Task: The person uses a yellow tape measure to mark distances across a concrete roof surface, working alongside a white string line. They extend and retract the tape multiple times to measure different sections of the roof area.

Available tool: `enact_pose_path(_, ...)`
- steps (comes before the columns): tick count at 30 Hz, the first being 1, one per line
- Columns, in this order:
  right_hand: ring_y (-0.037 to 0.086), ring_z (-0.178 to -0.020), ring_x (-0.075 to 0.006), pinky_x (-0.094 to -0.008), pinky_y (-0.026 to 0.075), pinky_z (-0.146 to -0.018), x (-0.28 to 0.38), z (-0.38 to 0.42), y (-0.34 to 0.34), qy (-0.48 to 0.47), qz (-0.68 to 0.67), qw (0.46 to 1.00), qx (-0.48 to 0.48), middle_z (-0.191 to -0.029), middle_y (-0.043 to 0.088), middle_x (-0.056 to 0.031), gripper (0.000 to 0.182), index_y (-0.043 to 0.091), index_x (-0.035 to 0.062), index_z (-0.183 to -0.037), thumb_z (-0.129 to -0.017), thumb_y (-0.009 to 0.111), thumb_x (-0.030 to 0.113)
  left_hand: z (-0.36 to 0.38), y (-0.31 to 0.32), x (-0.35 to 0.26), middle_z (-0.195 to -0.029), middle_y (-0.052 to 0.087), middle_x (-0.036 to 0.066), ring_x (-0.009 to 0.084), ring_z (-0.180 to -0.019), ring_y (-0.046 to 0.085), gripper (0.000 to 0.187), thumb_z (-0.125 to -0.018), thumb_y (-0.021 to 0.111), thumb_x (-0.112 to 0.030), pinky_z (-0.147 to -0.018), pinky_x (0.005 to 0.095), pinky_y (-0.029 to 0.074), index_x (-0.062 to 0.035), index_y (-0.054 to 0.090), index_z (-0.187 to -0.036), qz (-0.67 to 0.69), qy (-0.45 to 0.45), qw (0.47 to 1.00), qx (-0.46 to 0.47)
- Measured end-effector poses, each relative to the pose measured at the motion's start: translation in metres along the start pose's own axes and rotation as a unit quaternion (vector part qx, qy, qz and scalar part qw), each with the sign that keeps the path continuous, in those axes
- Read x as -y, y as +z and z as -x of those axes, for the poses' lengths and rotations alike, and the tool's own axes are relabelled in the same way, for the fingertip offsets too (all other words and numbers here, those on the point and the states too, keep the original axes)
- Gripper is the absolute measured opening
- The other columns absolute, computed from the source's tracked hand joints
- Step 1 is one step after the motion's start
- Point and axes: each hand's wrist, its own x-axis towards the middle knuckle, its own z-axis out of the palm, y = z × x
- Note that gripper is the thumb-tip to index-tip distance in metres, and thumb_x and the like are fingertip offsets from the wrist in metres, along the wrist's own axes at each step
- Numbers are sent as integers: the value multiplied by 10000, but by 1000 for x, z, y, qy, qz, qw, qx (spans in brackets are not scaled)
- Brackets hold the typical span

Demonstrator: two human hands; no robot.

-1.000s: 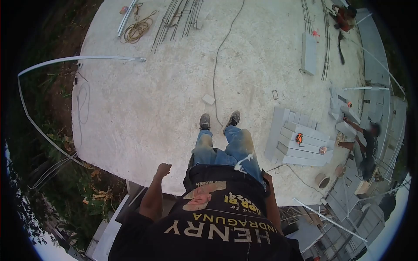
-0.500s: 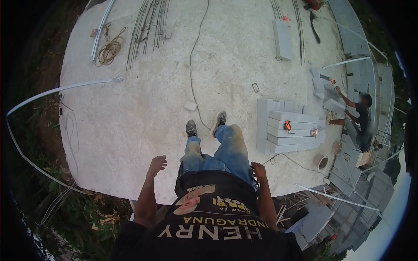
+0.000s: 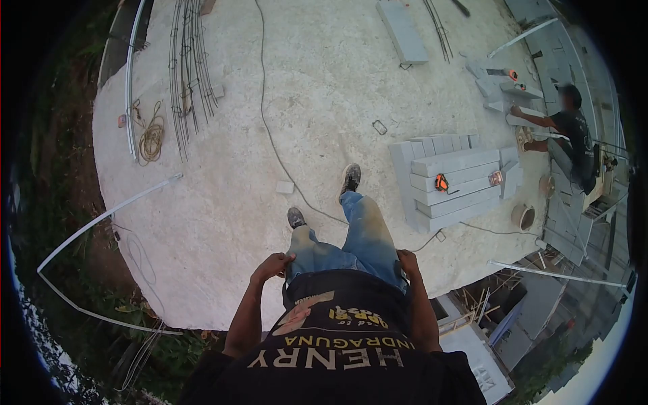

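Note:
My left hand is closed at the hip of my blue jeans, its fingers gripping the cloth near the waist. On the other side my right hand rests against the jeans by the pocket; its fingers are mostly hidden. My two dark shoes stand on the pale concrete slab. A grey cable runs past them, beside a small light block. To the right lies a stack of grey blocks, with an orange tape measure on top.
A person crouches at the right edge, handling grey blocks. Steel rebar and coiled rope lie at the upper left. A long block lies at the top. A round pot stands near the right edge. The slab's edge drops off behind me.
My left hand has moved in to the jeans and closed. The view has shifted, so the stack and rebar sit differently. The crouching person's arm has reached lower among the blocks.

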Motion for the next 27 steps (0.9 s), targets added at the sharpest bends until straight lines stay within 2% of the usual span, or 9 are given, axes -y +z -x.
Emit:
enact_pose_path(7, 607, -794, -236, -397, 484, -721, 20, -49, -54, 54, -108, 991, 51, -939, 648, -136, 460, 618, -35, -1064, -841, 603, 367, 40, -17, -181, -660, 569, 90, 163, -618, 534, 414, -910, 557, -365, -598, 320, 442, 38, 590, -819, -153, 126, 964, -180)
enact_pose_path(14, 589, -665, -169, -343, 466, -572, 46, -82, -41, 88, -239, 964, 78, -791, 631, -94, 430, 644, -17, -953, -859, 601, 400, 68, -36, -321, -703, 593, 78, 152, -646, 528, 377, -922, 548, -325, -639, 306, 437, 37, 587, -827, -269, 148, 936, -171)
enact_pose_path(17, 565, -604, -151, -330, 435, -508, 77, -77, -23, 57, -297, 951, 65, -737, 618, -77, 427, 652, -16, -893, -860, 596, 406, 57, -62, -351, -718, 609, 104, 149, -643, 503, 309, -914, 539, -263, -625, 339, 432, 33, 591, -842, -331, 178, 918, -131)
enact_pose_path(20, 587, -680, -163, -310, 475, -642, 109, -74, -4, 92, -260, 961, 2, -772, 648, -85, 417, 667, -23, -945, -881, 584, 381, 28, -94, -393, -687, 592, 162, 154, -634, 555, 232, -891, 501, -175, -591, 326, 444, 27, 593, -822, -388, 159, 904, -81)
enact_pose_path(21, 591, -747, -212, -361, 477, -662, 133, -65, -1, 181, -280, 943, -10, -843, 646, -110, 460, 657, -7, -1004, -845, 616, 422, 6, -115, -406, -687, 600, 128, 172, -657, 595, 229, -889, 486, -157, -582, 321, 456, 29, 597, -815, -453, 185, 872, -26)
enact_pose_path(23, 590, -969, -322, -480, 505, -778, 117, -93, 48, 195, -335, 921, -39, -1034, 618, -163, 556, 626, -18, -1089, -796, 662, 453, -39, -159, -437, -736, 616, 103, 172, -687, 610, 234, -886, 474, -121, -623, 325, 489, 41, 615, -793, -437, 147, 887, 28)
enact_pose_path(25, 598, -1000, -319, -483, 512, -801, 169, -81, 69, 235, -453, 856, -80, -1037, 620, -166, 521, 622, -18, -1095, -819, 639, 424, -77, -203, -485, -724, 602, 94, 173, -715, 608, 197, -847, 511, -121, -683, 332, 507, 39, 625, -856, -357, 52, 929, 80)
enact_pose_path(26, 619, -965, -285, -477, 514, -794, 180, -87, 89, 234, -480, 840, -96, -1070, 620, -166, 482, 632, -17, -1077, -830, 635, 397, -67, -213, -530, -754, 611, 89, 169, -751, 612, 209, -850, 509, -148, -706, 339, 517, 14, 635, -893, -451, 128, 863, 188)
enact_pose_path(27, 664, -837, -300, -445, 560, -677, 170, -103, 121, 159, -308, 928, -135, -981, 661, -189, 476, 636, -54, -1021, -819, 626, 376, -102, -251, -540, -851, 644, 109, 186, -812, 630, 230, -870, 498, -183, -748, 364, 524, -20, 651, -924, -414, 58, 886, 203)
